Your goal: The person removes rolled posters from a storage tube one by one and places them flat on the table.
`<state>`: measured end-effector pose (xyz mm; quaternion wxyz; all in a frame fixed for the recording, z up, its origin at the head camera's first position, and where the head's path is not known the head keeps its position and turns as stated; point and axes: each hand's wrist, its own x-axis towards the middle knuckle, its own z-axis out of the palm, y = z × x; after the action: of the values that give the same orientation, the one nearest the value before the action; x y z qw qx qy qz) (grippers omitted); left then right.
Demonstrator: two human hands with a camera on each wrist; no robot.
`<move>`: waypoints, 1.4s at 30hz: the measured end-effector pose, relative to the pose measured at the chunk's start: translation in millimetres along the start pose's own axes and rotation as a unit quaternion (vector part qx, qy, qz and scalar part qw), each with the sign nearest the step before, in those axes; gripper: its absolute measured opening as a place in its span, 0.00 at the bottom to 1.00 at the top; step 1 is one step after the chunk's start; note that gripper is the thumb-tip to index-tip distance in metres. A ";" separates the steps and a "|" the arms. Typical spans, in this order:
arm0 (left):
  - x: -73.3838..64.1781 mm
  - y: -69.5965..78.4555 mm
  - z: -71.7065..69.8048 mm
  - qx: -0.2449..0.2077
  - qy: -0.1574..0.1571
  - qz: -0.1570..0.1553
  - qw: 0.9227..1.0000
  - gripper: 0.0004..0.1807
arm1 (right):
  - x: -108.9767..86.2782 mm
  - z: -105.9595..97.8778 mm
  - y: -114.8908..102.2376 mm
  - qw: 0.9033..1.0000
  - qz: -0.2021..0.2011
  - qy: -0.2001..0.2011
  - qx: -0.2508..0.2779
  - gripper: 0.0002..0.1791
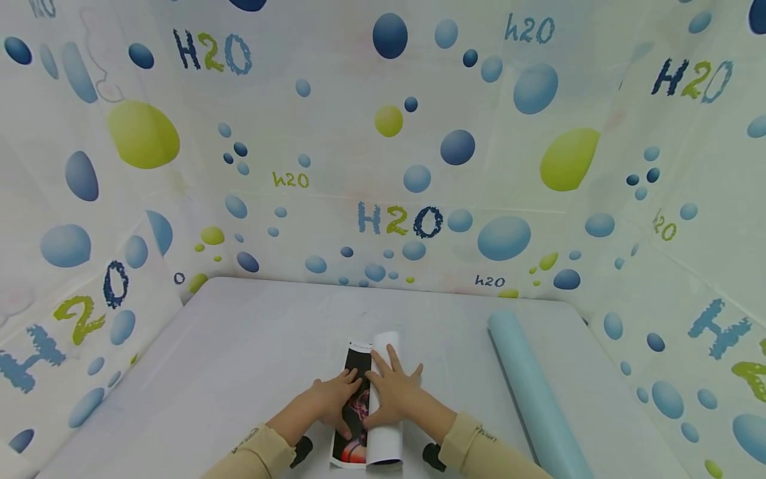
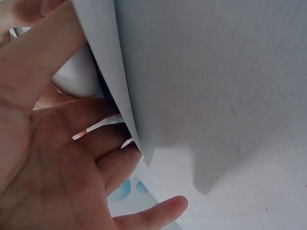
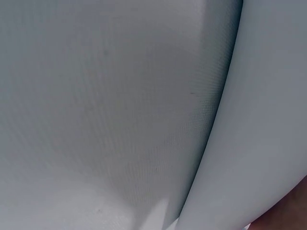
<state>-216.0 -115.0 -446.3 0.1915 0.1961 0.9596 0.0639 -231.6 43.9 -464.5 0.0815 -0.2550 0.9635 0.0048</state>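
A paper poster with a dark printed picture lies partly rolled, its white roll running along the right side of the printed strip. My left hand rests on the printed part, its fingers reaching toward the roll. In the left wrist view that hand lies along the paper's edge, little finger stretched out. The right hand presses on the roll with its fingers spread. The right wrist view is mostly the roll's curved white side, with only a sliver of the hand showing.
A long light-blue roll lies on the white table to the right. Sheets printed with bubbles and H2O lettering hang behind and at both sides. Black devices sit at both wrists.
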 end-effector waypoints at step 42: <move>-2.2 -18.6 9.7 -0.041 0.016 0.032 0.999 0.52 | -4.4 -9.4 -14.0 0.997 0.045 -0.014 -0.057 0.52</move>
<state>-216.8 -132.5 -458.1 0.1815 0.2178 0.9524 0.1122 -222.4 33.4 -454.0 0.0797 -0.2158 0.9709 0.0669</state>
